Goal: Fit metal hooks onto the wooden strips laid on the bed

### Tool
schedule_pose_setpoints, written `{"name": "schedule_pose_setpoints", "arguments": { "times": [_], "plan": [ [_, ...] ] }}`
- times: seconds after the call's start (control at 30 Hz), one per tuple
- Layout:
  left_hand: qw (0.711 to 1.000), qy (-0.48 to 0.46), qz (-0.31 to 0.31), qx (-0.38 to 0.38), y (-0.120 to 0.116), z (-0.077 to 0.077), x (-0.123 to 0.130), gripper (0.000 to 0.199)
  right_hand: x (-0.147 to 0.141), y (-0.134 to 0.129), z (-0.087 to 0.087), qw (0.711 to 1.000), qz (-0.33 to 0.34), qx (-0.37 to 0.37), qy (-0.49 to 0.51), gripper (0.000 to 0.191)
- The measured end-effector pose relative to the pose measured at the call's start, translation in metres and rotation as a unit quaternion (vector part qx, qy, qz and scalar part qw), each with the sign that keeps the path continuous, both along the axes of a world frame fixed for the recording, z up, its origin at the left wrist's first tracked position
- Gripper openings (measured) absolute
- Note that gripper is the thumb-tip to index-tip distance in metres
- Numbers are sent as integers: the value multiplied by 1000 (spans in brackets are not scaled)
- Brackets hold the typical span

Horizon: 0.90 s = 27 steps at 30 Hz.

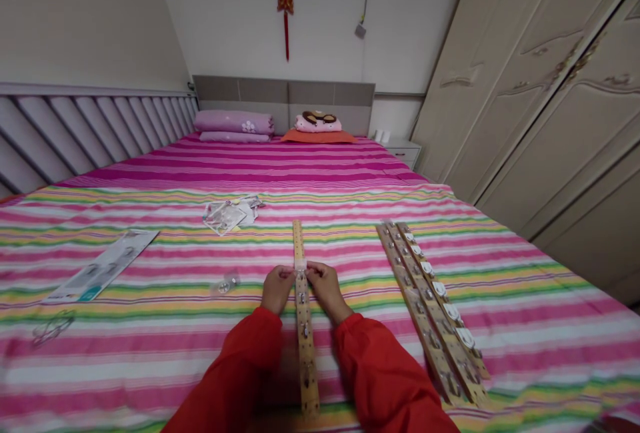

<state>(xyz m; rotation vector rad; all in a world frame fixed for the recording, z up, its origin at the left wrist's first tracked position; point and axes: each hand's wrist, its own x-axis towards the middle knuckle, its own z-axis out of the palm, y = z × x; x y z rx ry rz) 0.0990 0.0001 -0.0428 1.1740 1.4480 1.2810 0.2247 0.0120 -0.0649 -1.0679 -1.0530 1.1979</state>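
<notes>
A long, narrow wooden strip [309, 386] lies lengthwise in front of me on the striped bed, with small metal hooks in a row along it. Across its upper part sits a small clear plastic piece [301, 264]. My left hand [278, 290] pinches this piece from the left side, fingers closed at the strip's edge. From the right side, my right hand [326, 288] is closed on the same piece with thumb and fingertips. The exact shape of what lies under the fingertips is too small to make out.
Several hook-covered wooden strips [425, 313] lie side by side at the right. Crumpled clear wrappers [227, 214] lie beyond my left hand, with a small clear piece [225, 284] nearer. A flat package [105, 268] and a thin wire-like loop [53, 328] lie far left.
</notes>
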Motion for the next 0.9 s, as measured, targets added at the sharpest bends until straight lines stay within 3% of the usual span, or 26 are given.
{"name": "schedule_pose_setpoints", "arguments": {
  "times": [0.13, 0.3, 0.47, 0.6, 0.77, 0.9],
  "plan": [
    [1000, -10, 13, 14, 1, -9, -1, 43, 0, 3, -6, 1000, 0, 7, -19, 30],
    [997, 37, -56, 29, 0, -17, -5, 57, 1, -1, -8, 997, -4, 31, -77, 42],
    [985, 127, -110, 45, 3, -19, -12, 52, 2, -8, -7, 959, 10, 91, -266, 39],
    [969, 189, -149, 50, 7, -18, -15, 50, 2, -6, -8, 937, 42, 100, -333, 42],
    [960, 225, -162, 33, 10, -22, -16, 51, 4, -1, -13, 922, 71, 103, -367, 43],
    [971, 176, -156, 43, 11, -30, -17, 52, 5, -1, -16, 927, 66, 115, -351, 43]
  ]
}}
